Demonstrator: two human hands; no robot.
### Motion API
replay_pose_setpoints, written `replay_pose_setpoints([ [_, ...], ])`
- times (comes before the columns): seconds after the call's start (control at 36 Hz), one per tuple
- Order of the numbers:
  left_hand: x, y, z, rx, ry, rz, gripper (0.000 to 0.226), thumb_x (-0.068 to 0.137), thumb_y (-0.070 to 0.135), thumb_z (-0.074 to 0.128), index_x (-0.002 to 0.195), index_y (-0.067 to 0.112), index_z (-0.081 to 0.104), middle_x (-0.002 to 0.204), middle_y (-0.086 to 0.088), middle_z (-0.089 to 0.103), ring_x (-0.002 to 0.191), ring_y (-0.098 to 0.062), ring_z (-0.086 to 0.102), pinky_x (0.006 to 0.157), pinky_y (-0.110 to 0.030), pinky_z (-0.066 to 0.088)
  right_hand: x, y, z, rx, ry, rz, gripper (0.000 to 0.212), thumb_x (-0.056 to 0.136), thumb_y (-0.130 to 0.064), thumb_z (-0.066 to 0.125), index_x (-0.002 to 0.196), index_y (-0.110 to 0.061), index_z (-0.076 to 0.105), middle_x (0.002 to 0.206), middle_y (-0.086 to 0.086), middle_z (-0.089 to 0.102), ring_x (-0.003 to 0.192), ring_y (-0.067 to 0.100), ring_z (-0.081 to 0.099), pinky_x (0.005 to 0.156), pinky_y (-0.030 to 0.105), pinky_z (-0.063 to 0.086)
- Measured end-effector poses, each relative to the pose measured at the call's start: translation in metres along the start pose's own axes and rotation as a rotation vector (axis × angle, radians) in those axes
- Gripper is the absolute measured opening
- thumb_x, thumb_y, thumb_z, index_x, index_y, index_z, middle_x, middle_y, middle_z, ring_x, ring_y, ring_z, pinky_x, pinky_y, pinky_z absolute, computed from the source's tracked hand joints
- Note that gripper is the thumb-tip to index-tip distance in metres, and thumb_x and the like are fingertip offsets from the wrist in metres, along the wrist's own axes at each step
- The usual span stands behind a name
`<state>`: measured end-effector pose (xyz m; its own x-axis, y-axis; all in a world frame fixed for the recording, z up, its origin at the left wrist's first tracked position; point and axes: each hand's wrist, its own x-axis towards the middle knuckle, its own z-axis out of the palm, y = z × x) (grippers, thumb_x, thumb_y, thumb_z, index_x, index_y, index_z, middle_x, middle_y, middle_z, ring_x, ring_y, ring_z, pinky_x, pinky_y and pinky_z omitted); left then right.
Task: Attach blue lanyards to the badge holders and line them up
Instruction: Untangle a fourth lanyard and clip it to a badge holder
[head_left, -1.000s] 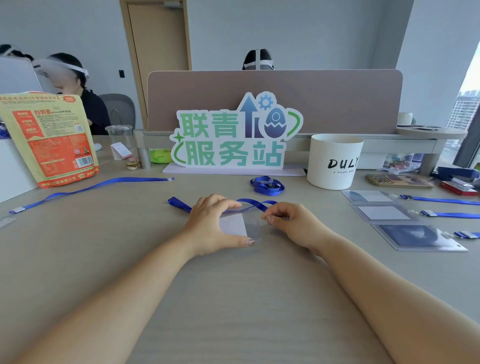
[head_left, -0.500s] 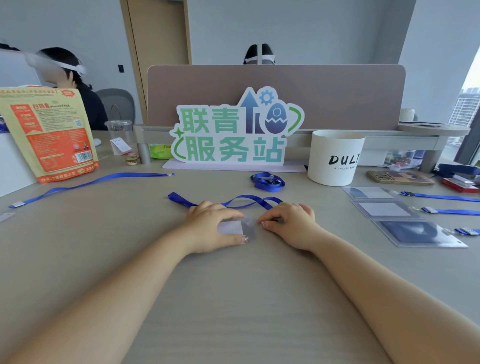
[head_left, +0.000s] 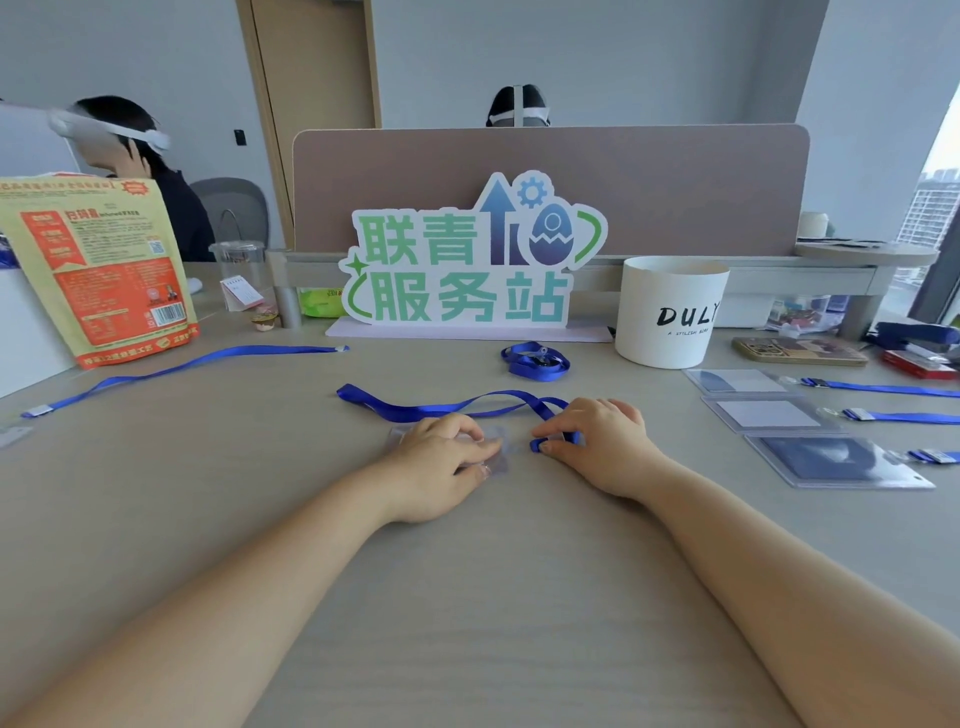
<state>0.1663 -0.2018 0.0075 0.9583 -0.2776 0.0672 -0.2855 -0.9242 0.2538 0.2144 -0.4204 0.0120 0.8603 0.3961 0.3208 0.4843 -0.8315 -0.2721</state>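
A clear badge holder (head_left: 500, 461) lies flat on the beige table (head_left: 467, 597) in front of me, mostly covered by my left hand (head_left: 441, 462), which grips it between thumb and fingers. Just to its right, my right hand (head_left: 597, 441) pinches the clip end of a blue lanyard (head_left: 441, 410), whose strap loops away behind both hands. Three badge holders (head_left: 769, 415) with blue lanyards (head_left: 893, 415) attached lie in a column at the right. Another blue lanyard (head_left: 182, 369) lies stretched out at the left, and a coiled one (head_left: 535, 361) sits near the sign.
A standing sign (head_left: 467, 260) and a white cup (head_left: 670, 312) stand behind the work area. An orange snack bag (head_left: 98, 270) leans at the left. A phone (head_left: 800, 351) and small boxes lie at the far right. People sit beyond the divider panel (head_left: 623, 171).
The badge holder has slid a little further from me under my left hand. My right hand has taken hold of the lanyard's end beside the holder.
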Motion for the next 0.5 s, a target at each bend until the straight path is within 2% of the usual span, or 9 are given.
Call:
replay_pose_setpoints([
  [0.11, -0.001, 0.003, 0.0, 0.055, -0.005, 0.011, 0.043, 0.098, 0.044, 0.032, 0.14, 0.048, 0.034, 0.139, 0.016, 0.03, 0.132, -0.015, 0.025, 0.112, -0.043, 0.022, -0.001, -0.001, 0.001, 0.026, 0.031, -0.005, 0.024, 0.09, -0.037, 0.056, 0.112, -0.04, 0.065, 0.115, -0.011, 0.059, 0.11, 0.013, 0.051, 0.106, 0.033, 0.023],
  [0.22, -0.003, 0.011, -0.004, 0.089, -0.005, 0.018, 0.042, 0.096, 0.047, 0.034, 0.137, 0.045, 0.04, 0.133, 0.014, 0.031, 0.126, -0.016, 0.028, 0.109, -0.043, 0.026, -0.003, -0.008, 0.002, 0.06, 0.082, -0.072, 0.027, 0.09, -0.025, 0.056, 0.112, -0.038, 0.066, 0.116, -0.012, 0.061, 0.113, 0.013, 0.051, 0.111, 0.032, 0.016],
  [0.39, -0.005, 0.013, -0.005, 0.101, 0.002, 0.029, 0.041, 0.092, 0.053, 0.035, 0.127, 0.039, 0.049, 0.128, 0.013, 0.031, 0.123, -0.018, 0.031, 0.105, -0.046, 0.03, -0.005, -0.013, 0.004, 0.04, 0.037, -0.131, 0.032, 0.09, -0.018, 0.053, 0.107, -0.04, 0.069, 0.11, -0.016, 0.062, 0.112, 0.008, 0.05, 0.115, 0.036, 0.014],
  [0.5, -0.008, 0.015, -0.001, 0.117, 0.036, 0.039, 0.043, 0.094, 0.051, 0.035, 0.134, 0.039, 0.044, 0.131, 0.012, 0.032, 0.127, -0.017, 0.029, 0.107, -0.042, 0.026, -0.006, -0.015, 0.002, 0.004, 0.01, -0.151, 0.038, 0.088, -0.014, 0.049, 0.108, -0.039, 0.069, 0.114, -0.014, 0.062, 0.115, 0.01, 0.048, 0.115, 0.033, 0.012],
])
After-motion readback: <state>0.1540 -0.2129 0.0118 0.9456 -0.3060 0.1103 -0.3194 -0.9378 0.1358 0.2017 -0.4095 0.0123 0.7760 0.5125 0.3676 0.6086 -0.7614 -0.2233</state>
